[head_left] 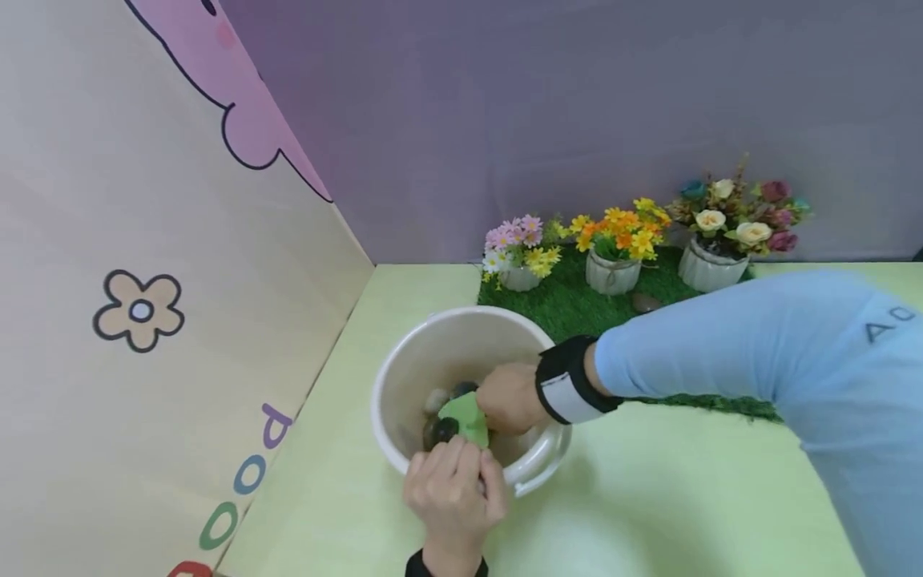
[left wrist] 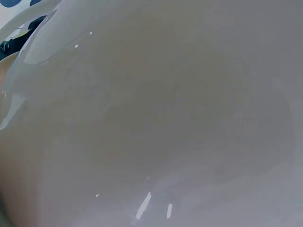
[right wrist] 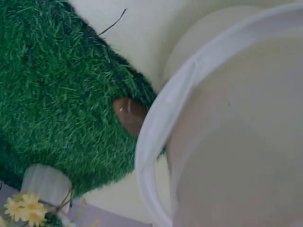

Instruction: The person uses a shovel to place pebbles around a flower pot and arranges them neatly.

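Observation:
A white bucket [head_left: 404, 365] stands on the pale green table, with several stones at its bottom, among them a dark one [head_left: 445, 430] and a pale one [head_left: 436, 401]. My left hand [head_left: 454, 487] grips the bucket's near rim, knuckles up. Reaching down inside, my right hand [head_left: 510, 397] has curled fingers at a light green piece [head_left: 467, 417], which it holds against the stones; its fingertips are hidden. The bucket's wall [left wrist: 161, 104] fills the left wrist view. In the right wrist view the white rim [right wrist: 163, 118] crosses close by.
Behind and right of the bucket lies an artificial grass mat [right wrist: 61, 85] with a brown stone [right wrist: 130, 115] on it. Potted pink and white flowers [head_left: 521, 252], orange flowers [head_left: 616, 240] and roses [head_left: 731, 228] line the back. A decorated wall [head_left: 216, 280] bounds the left side.

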### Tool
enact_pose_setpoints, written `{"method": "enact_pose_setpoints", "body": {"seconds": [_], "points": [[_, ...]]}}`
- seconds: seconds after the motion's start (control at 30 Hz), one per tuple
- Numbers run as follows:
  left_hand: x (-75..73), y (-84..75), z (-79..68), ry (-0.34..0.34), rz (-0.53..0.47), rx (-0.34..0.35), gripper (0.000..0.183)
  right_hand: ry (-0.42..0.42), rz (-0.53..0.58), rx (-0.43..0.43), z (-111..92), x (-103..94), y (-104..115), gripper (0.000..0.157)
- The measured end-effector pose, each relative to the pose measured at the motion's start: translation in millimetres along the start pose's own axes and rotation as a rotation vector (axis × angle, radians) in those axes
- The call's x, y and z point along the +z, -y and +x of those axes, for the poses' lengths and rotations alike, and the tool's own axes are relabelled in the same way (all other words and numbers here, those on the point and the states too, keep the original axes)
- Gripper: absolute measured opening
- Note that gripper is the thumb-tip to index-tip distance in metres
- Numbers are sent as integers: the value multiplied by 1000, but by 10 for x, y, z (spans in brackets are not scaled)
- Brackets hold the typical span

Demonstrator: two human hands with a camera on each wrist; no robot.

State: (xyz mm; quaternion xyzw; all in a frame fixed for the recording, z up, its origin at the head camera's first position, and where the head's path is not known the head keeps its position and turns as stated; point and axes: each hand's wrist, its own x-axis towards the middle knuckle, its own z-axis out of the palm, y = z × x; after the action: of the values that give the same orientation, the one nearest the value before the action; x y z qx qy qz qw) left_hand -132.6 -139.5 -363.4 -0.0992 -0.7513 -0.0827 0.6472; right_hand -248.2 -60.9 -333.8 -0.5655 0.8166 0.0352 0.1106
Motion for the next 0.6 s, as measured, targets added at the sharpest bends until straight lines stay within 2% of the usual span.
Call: {"method": "enact_pose_setpoints", "body": {"seconds": [0.17,0.23,0.3,0.33,0.4,0.5,0.53,0.6], "points": [[-9,-21,1,-4,0,6,21,-83,-7,-1,-45,-166,-59,33],[-14,-24,0,5,2,4,21,-85,-36,-7,-54,-277,-83,32],[-9,-15,-5,11,4,5,20,-80,-118,9,-57,-383,-111,31],[-9,-10,-7,15,7,7,20,-77,-186,17,-48,-429,-121,31],[-3,0,-14,21,12,6,20,-49,-423,46,-14,-487,-113,29],[3,7,-22,23,17,3,21,38,-838,73,52,-423,-60,22],[3,7,-24,24,20,3,21,78,-941,69,76,-362,-42,21],[0,4,-23,25,22,7,22,125,-1041,51,117,-204,-28,20]]}}
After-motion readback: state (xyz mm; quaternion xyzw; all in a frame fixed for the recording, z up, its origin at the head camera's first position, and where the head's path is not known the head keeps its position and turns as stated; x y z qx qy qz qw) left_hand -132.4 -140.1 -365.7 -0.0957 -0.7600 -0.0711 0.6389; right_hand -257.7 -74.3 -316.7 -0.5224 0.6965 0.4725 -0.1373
